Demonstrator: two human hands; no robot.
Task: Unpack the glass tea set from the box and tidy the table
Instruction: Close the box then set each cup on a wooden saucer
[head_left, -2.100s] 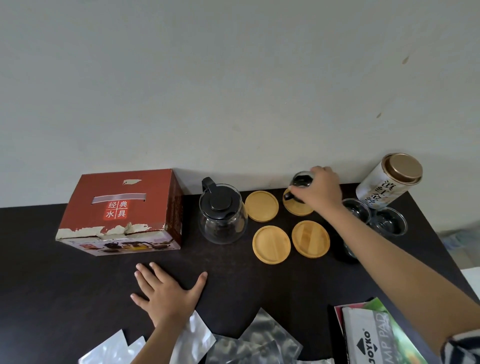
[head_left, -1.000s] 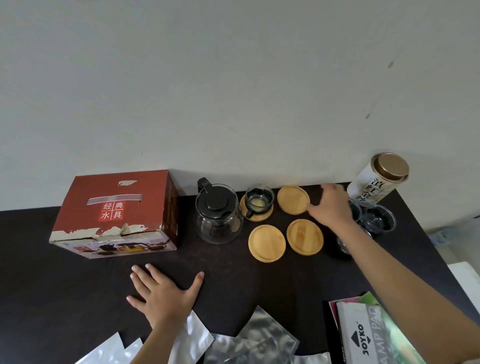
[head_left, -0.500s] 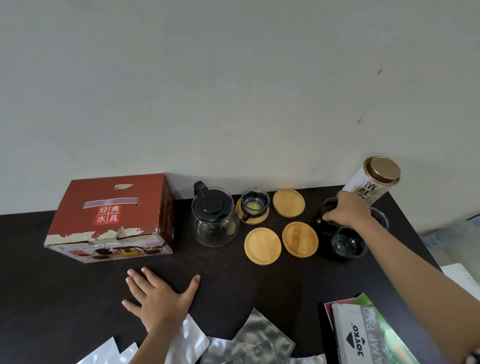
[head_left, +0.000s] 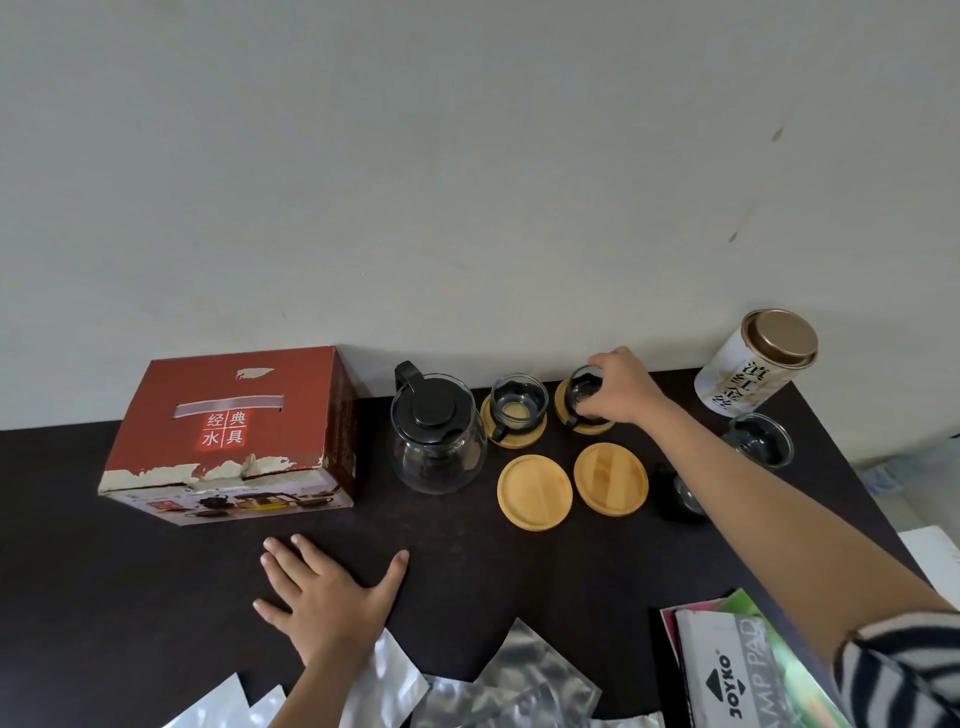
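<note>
Since 0.5 s ago the right hand (head_left: 618, 389) has carried cup 2 (head_left: 584, 391), gripped at the rim, onto the rear right coaster (head_left: 597, 427); left hand (head_left: 324, 597) flat on table (head_left: 519, 571); 2 cups remain.

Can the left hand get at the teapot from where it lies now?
Probably yes. The left hand lies flat on bare table, and nothing stands between it and the teapot. The box sits off to the side; the right hand is busy with a cup farther right.
</note>
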